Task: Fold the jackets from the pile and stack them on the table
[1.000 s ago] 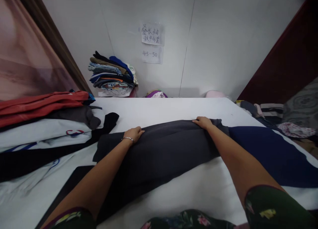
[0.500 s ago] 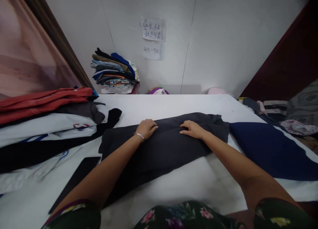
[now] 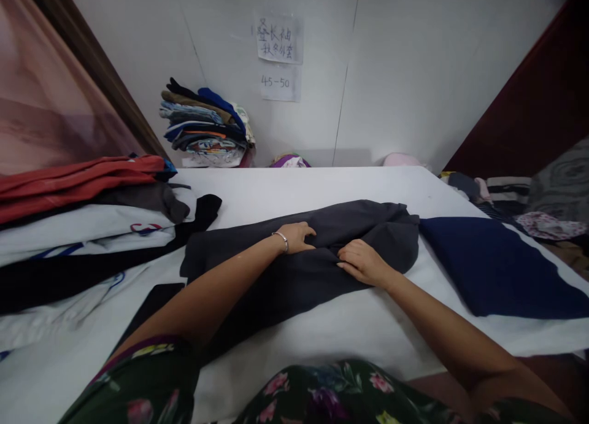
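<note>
The dark grey garment point(image 3: 285, 280) lies across the desk point(image 3: 262, 194), with a navy cloth point(image 3: 501, 264) at its three o'clock. The left hand point(image 3: 294, 235) touches its middle, fingers slightly parted; the right hand point(image 3: 363, 262), at the left's four o'clock, has its fingers curled where the garment bunches. Whether either grips, I cannot tell.

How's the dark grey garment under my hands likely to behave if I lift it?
The dark grey garment will probably sag, since it creases softly near your right hand. It seems unlikely to roll, lying low and spread across the white table.
</note>
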`<state>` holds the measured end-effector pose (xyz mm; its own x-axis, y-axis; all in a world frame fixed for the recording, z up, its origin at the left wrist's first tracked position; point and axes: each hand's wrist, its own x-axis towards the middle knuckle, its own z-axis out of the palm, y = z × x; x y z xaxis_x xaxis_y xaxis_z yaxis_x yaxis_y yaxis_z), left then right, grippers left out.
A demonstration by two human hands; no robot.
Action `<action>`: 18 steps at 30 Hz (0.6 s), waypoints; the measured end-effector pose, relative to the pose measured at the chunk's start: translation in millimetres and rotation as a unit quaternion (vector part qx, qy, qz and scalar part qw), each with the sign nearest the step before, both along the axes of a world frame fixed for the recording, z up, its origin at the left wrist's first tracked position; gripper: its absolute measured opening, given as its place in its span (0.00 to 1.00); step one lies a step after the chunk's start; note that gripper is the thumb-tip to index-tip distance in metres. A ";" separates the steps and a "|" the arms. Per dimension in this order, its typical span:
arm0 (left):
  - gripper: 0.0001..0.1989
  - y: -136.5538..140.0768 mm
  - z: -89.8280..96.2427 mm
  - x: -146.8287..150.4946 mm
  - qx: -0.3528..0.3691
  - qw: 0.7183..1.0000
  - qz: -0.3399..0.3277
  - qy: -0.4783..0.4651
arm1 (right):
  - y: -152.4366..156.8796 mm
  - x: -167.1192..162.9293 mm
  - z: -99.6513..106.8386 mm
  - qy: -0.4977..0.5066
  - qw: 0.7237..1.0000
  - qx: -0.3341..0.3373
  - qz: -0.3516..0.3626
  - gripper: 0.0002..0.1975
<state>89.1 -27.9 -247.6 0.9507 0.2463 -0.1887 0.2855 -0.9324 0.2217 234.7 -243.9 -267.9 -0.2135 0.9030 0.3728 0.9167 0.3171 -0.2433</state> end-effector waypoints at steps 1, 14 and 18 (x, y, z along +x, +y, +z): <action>0.28 -4.7 -0.3 2.4 0.013 1.000 0.000 0.009 | 2.0 1.3 3.6 0.014 0.999 -0.029 -0.014 0.13; 0.13 -34.0 2.6 -11.1 0.055 0.995 -0.066 -0.047 | 11.1 41.3 18.6 0.003 0.997 -0.046 -0.057 0.10; 0.14 -36.0 0.0 -9.7 0.054 0.997 -0.059 -0.002 | 11.9 38.1 15.6 0.012 0.998 -0.020 -0.061 0.09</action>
